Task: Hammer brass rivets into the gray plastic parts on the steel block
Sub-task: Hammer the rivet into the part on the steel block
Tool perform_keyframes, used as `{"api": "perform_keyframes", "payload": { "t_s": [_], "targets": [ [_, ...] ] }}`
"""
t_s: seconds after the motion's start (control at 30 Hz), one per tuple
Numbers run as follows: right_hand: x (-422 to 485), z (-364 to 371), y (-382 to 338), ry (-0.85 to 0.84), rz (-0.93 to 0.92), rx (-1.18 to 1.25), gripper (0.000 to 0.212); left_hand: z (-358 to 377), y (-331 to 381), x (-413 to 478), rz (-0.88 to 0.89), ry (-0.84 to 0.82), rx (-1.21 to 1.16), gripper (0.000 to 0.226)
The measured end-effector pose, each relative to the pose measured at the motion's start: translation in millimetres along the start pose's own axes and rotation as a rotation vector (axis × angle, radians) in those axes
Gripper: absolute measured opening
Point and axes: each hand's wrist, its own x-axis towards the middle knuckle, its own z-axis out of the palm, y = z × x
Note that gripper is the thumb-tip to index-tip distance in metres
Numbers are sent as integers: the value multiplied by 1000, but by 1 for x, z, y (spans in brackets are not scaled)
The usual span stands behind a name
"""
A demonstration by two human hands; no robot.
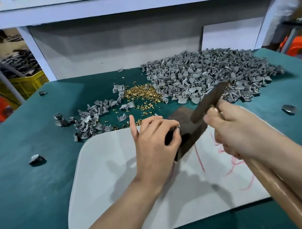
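The left hand (154, 141) pinches a gray part (177, 128) at the near edge of the steel block (180, 116). The right hand (231, 126) grips a hammer (209, 101) raised over the block. Brass rivets (141, 93) and a parts heap (206, 73) lie beyond on the green worktop (35, 185).

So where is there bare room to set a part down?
Bare green mat left of the white board, bar one stray part; also the board's near half. Crowded behind the steel block: brass rivets and gray part piles.
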Motion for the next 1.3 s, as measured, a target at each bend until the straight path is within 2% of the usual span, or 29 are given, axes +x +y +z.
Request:
{"api": "perform_keyframes", "payload": {
  "t_s": [0.1,0.23,0.37,0.5,0.57,0.63,0.83,1.3],
  "targets": [
    [-3,13,-7,-101,28,-43,21,0,-1,0,1,-19,-27,10],
    [-3,18,-10,-126,64,-62,24,3,-3,2,-60,-11,-101,16],
    [0,11,-19,-87,16,-89,23,6,-6,3,-101,-25,-193,15],
    [4,10,-33,-113,1,-137,26,6,-3,3,-130,-19,-279,8],
    [5,11,-36,-135,-5,-198,22,7,-1,1,-123,-4,-310,2],
    [5,11,-38,-142,-5,-235,16,6,-1,0,-114,18,-311,4],
    [1,6,-39,-126,8,-271,18,5,-2,-1,-4,7,-240,5],
    [-3,5,-28,-144,-27,-348,20,11,-5,1,-12,-60,-316,9]
  ]
}}
